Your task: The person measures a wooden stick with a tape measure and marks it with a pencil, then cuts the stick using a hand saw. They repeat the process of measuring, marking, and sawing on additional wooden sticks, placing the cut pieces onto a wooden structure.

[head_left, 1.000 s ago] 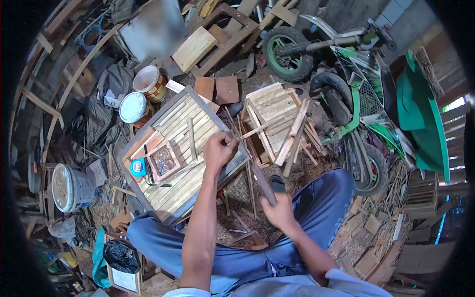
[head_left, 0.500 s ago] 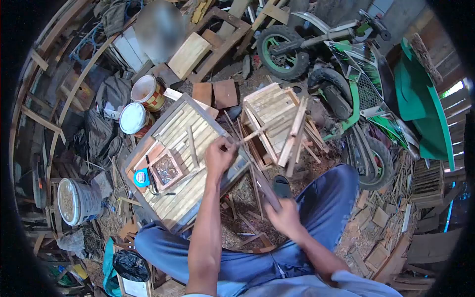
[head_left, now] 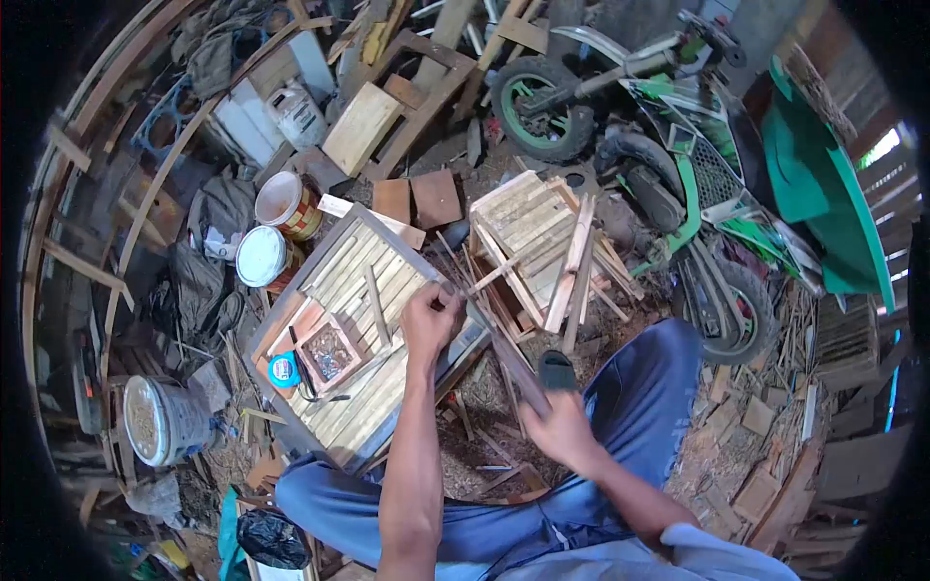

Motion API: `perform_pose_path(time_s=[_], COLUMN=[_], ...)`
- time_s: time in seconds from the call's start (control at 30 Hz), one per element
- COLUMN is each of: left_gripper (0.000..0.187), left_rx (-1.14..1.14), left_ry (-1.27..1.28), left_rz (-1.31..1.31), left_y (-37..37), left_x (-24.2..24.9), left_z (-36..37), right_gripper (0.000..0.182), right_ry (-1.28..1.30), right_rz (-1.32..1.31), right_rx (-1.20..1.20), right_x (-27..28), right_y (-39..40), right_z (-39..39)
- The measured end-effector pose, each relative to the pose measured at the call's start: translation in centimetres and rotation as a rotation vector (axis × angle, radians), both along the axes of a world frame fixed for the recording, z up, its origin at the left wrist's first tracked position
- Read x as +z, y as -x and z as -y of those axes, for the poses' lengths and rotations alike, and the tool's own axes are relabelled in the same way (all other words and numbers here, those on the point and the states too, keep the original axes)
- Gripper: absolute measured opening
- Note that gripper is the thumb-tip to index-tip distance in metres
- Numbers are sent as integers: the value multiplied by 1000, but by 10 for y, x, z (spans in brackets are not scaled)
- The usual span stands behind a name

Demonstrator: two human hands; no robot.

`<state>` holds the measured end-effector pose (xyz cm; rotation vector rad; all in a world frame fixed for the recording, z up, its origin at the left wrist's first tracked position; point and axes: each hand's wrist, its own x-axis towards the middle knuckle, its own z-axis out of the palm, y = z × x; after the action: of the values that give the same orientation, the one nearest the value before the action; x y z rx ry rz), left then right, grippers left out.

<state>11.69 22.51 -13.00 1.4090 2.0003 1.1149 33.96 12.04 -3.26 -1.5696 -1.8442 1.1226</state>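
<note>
Scraps of wood and shavings cover the floor around you, with a motorbike lying at the upper right and two buckets beyond the panel. That slatted panel sits in front of your legs, toward your left, bearing a tray of small metal bits, a blue tape measure just beside it and a loose slat. Your left hand is curled closed over the panel's right side; whether it grips anything, I cannot tell. Your right hand is closed around the lower end of a dark bar, which slants up toward your left hand. Past the bar, sticks rest on a wooden box. A sandal lies near your right hand.
</note>
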Motion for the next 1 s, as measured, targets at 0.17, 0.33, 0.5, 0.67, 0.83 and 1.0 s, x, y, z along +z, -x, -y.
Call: perform_pose_path(time_s=[0.17, 0.33, 0.5, 0.67, 0.83, 1.0], left_gripper=[26, 31, 30, 29, 27, 27], left_rx=[14, -2, 0, 23, 1, -21], left_ry=[-33, -74, -87, -62, -89, -28], left_rz=[-12, -94, -85, -56, -70, -90], left_y=[-5, -2, -5, -6, -4, -2], left_x=[13, 8, 11, 13, 1, 8], left_z=[6, 3, 4, 10, 2, 3], right_gripper=[29, 31, 32, 23, 32, 32], right_ry=[196, 38, -4, 252, 12, 23], right_rz=[164, -14, 90, 184, 23, 80], right_rx=[-56, -79, -27, -101, -44, -13], right_x=[23, -26, -6, 24, -28, 2], right_y=[-22, 33, 9, -30, 40, 24], right_z=[37, -37, 0, 48, -51, -24])
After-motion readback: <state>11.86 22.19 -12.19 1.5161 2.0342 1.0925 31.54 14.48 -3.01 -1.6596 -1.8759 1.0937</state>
